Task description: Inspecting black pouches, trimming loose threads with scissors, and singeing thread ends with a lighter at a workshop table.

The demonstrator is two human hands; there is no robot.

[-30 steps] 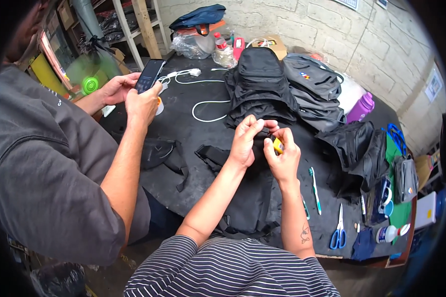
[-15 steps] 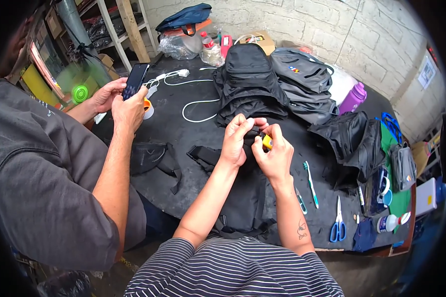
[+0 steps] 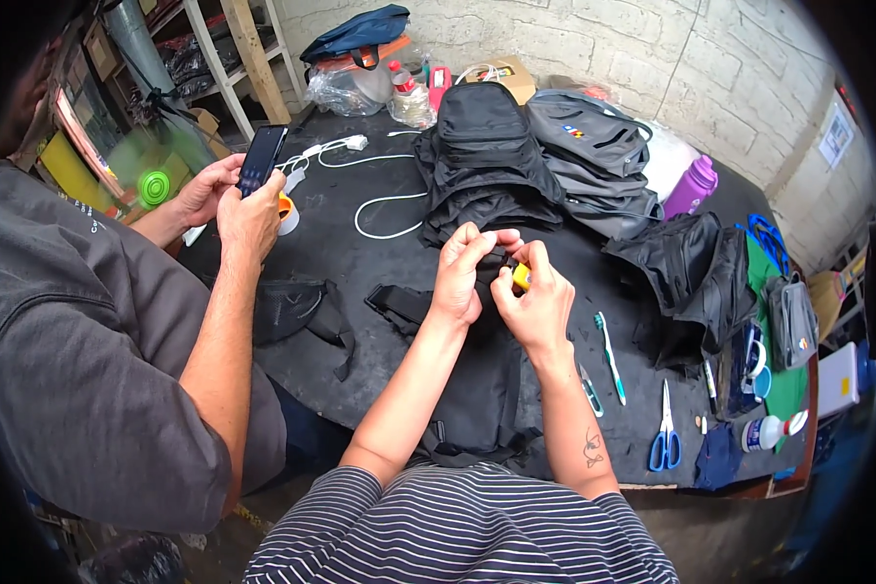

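- On the near side of the black backpack (image 3: 482, 127), a dark strap-like piece (image 3: 493, 261) is being held up by the person's two hands; its exact kind is being hidden by the fingers.
- The left hand (image 3: 460, 282) is being held narrow, the dark strap-like piece being pinched between thumb and fingertips.
- The right hand (image 3: 538, 294) is being closed around a small yellow object (image 3: 522, 276), which is being held just in front of the black backpack and close to the left fingertips; its kind cannot be told.
- Nearer than the black backpack, black fabric (image 3: 482, 389) is being partly covered by the forearms.
- Just right of the black backpack, a gray backpack (image 3: 594, 161) is being supported by the black table (image 3: 336, 258).
- Farther right of the black backpack, a purple bottle (image 3: 689, 187) is being partly hidden by the gray backpack.
- To the near right of the black backpack, a toothbrush (image 3: 610, 360), thread snips (image 3: 591, 394) and blue-handled scissors (image 3: 665, 425) are being borne by the black table.
- Left of the black backpack, a smartphone (image 3: 263, 161) is being held by a co-worker's two hands (image 3: 248, 222).
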